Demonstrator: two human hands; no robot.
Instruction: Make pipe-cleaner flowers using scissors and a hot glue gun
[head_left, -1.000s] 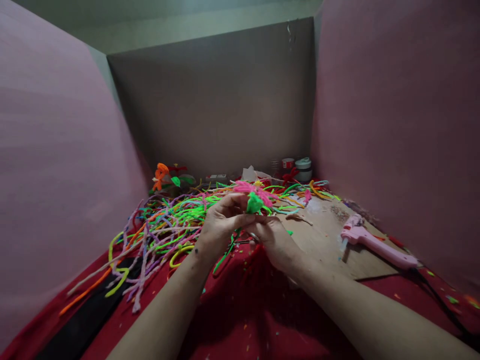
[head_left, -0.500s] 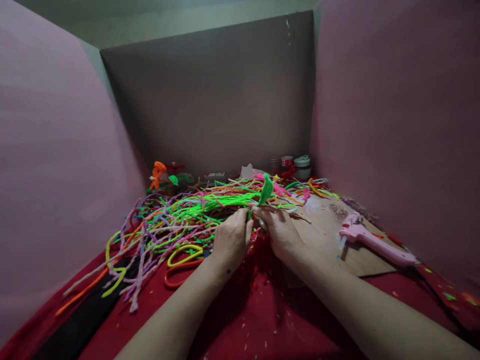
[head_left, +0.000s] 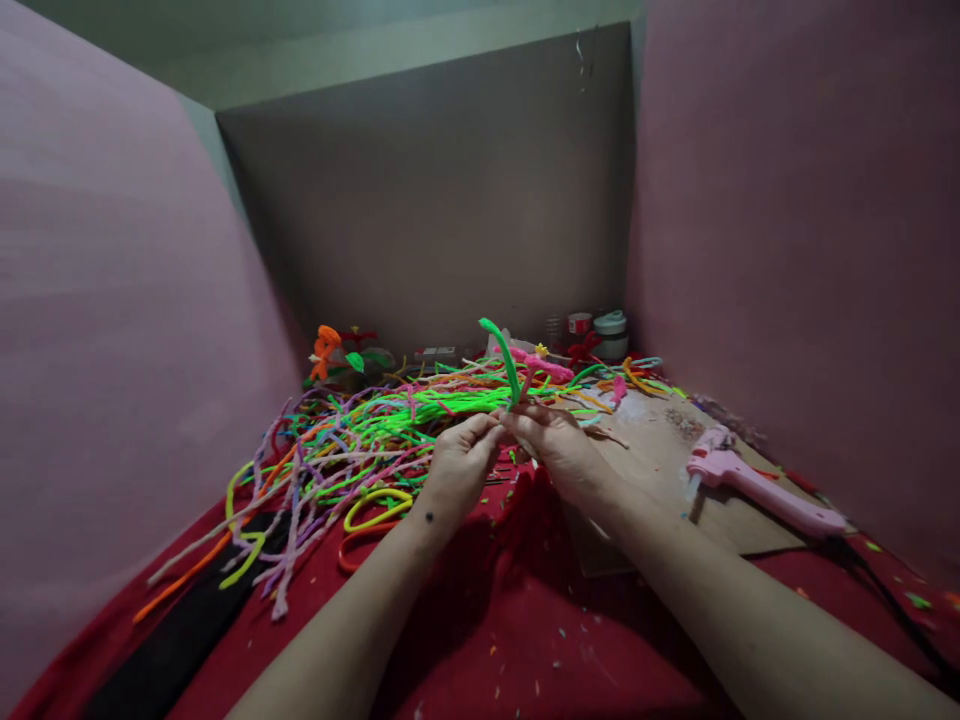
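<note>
left hand (head_left: 459, 468) + right hand (head_left: 561, 455) closed | green leaf (head_left: 508, 366) is being pinched at base near pink flower (head_left: 553, 371), aimed 11 o'clock | best: base being pinned snug, flower being spared

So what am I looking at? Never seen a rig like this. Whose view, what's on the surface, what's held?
No machine here: just a person's bare left hand and right hand. Every picture comes from one camera worn on the head, looking forward and down, so the forearms enter from the bottom.

The surface is covered by a red cloth. A heap of fuzzy, many-coloured stems lies on the left and middle. On the right, a pink glue gun rests on cardboard.

The fingertips of both hands meet around the base of a pink flower and a green leaf; the fingers hide the exact grip.
</note>
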